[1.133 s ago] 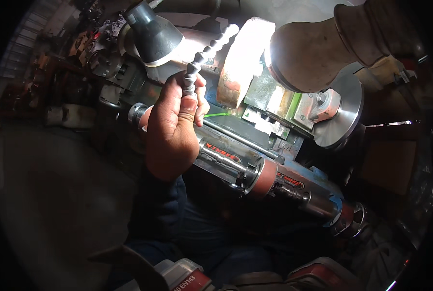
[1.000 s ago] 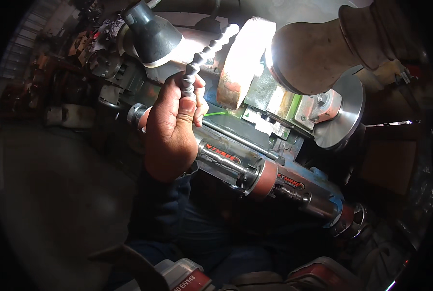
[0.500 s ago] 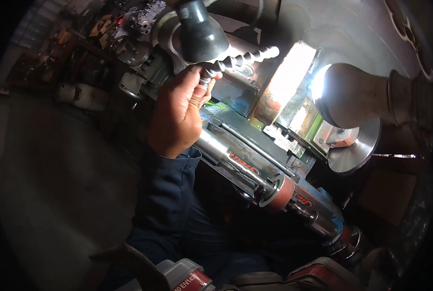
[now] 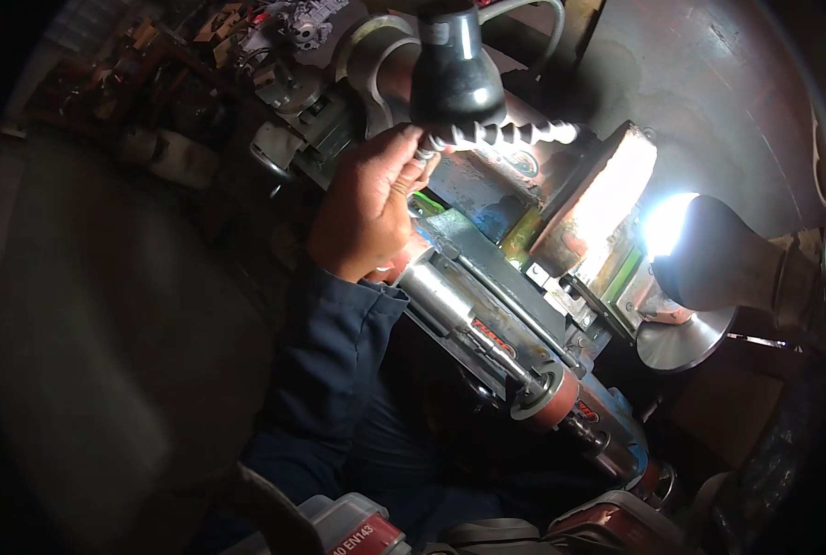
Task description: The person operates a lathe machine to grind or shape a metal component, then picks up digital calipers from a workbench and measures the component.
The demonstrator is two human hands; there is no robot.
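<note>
A single head-worn fisheye camera looked steeply down from above and close to a grey and red metal bench machine [image 4: 487,324], which ran diagonally from upper left to lower right across the middle. The person's left hand [image 4: 371,208] in a dark blue sleeve [image 4: 325,370] rose from the lower edge to the centre. A black cone-shaped lamp shade [image 4: 454,74] sat very near the top edge. The circular rim was dark, and straight edges bent there.

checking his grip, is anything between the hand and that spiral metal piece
Nothing visible: the left hand already grips one end of the spiral metal piece, just below the black lamp shade. The right hand is out of view.
</note>
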